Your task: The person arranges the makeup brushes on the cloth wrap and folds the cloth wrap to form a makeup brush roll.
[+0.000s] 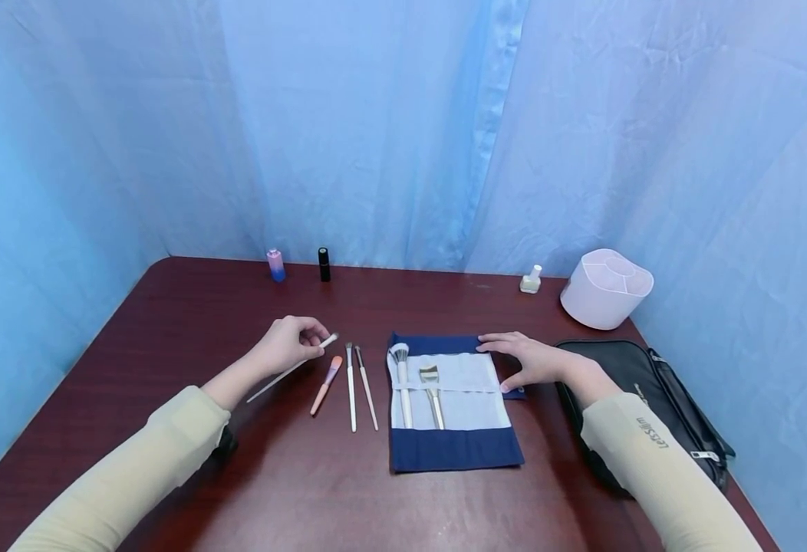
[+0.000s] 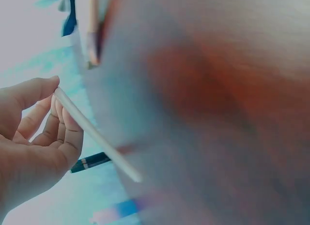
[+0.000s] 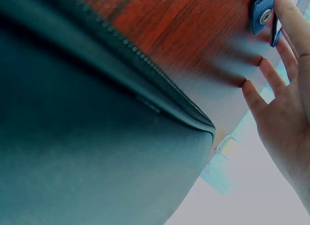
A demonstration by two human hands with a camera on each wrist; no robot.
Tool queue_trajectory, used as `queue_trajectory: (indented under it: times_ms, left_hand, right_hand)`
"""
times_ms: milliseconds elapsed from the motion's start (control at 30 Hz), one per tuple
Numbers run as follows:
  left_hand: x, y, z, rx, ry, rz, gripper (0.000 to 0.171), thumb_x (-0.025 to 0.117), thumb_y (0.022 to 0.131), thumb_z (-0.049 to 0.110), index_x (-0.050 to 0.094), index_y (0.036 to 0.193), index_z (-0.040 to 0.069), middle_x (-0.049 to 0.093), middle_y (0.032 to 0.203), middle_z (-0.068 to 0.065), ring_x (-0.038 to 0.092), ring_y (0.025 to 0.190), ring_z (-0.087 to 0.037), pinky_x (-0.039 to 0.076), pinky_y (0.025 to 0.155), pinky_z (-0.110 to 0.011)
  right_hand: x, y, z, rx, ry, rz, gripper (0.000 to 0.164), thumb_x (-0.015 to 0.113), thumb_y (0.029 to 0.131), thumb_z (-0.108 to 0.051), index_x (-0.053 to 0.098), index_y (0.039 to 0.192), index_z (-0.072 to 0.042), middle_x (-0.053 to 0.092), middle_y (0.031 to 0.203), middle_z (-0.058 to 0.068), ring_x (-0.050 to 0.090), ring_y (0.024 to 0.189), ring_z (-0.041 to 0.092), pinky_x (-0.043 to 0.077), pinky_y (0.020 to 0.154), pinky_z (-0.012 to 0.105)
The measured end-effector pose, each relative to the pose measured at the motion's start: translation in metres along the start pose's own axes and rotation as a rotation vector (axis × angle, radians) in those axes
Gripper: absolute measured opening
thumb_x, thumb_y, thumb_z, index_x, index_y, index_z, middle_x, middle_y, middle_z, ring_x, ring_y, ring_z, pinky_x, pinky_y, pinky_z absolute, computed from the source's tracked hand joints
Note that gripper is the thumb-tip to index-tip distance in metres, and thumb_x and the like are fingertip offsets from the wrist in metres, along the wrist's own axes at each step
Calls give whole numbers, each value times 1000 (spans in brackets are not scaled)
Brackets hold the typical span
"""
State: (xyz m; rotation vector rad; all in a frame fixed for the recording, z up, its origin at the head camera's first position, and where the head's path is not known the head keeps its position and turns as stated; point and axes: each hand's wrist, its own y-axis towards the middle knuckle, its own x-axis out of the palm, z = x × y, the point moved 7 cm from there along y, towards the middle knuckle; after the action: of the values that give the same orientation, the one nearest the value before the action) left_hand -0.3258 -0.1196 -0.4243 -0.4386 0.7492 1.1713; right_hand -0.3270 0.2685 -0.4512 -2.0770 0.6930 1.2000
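My left hand (image 1: 288, 345) pinches a slim white makeup brush (image 2: 98, 133) between thumb and fingertips, holding it at a slant above the table. Close by lie a pink makeup brush (image 1: 325, 387) and two thin brushes, one white (image 1: 351, 391) and one pinkish (image 1: 367, 389). An unrolled navy brush roll (image 1: 455, 450) has a pale inside with a strap across it. Under the strap sit a fluffy white brush (image 1: 404, 391) and a flat-headed brush (image 1: 435, 402). With fingers spread, my right hand (image 1: 533, 360) rests at the roll's upper right edge, near its snap tab (image 3: 263, 14).
A black zipped case (image 1: 614, 368) lies at the right, under the right forearm. Along the back stand a pink-and-blue bottle (image 1: 275, 266), a black lipstick tube (image 1: 324, 265), a nail polish bottle (image 1: 531, 281) and a white divided holder (image 1: 597, 299). Blue curtains surround the table.
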Motion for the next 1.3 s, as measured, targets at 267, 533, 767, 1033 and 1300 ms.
queue_trajectory:
  times_ms: [267, 533, 767, 1033, 1300]
  left_hand:
    - [-16, 12, 35, 63, -72, 32, 15, 71, 82, 8, 69, 97, 7, 64, 80, -3, 57, 72, -16, 48, 61, -29]
    - [-17, 30, 73, 54, -226, -2, 19, 67, 86, 10, 66, 105, 8, 64, 88, -8, 62, 77, -19, 55, 60, -32]
    - [-4, 51, 99, 54, -353, -18, 20, 65, 88, 13, 64, 108, 10, 65, 93, -8, 63, 82, -19, 56, 65, -35]
    - [19, 77, 123, 69, -560, 8, 23, 63, 89, 9, 59, 112, 6, 62, 91, -10, 63, 79, -22, 56, 67, -40]
    - [46, 100, 138, 105, -681, 38, 25, 61, 90, 4, 57, 114, 3, 59, 91, -10, 63, 79, -20, 56, 70, -44]
  right_hand:
    - [-1, 1, -2, -1, -11, 3, 79, 72, 77, -50, 42, 142, -16, 29, 152, 9, 25, 137, 33, 28, 105, 60]
    - [-3, 0, -2, -5, -15, 5, 79, 73, 77, -49, 43, 142, -16, 30, 152, 9, 26, 137, 33, 27, 105, 60]
    - [-3, -1, -1, -1, -16, 3, 79, 73, 77, -48, 43, 142, -16, 30, 152, 10, 26, 137, 33, 27, 105, 60]
    - [-1, 0, -1, 1, -8, -4, 79, 72, 77, -50, 42, 142, -16, 28, 153, 9, 24, 138, 33, 27, 106, 60]
    - [0, 1, -1, -9, -6, -8, 80, 72, 77, -49, 42, 142, -16, 28, 153, 8, 23, 138, 33, 26, 106, 59]
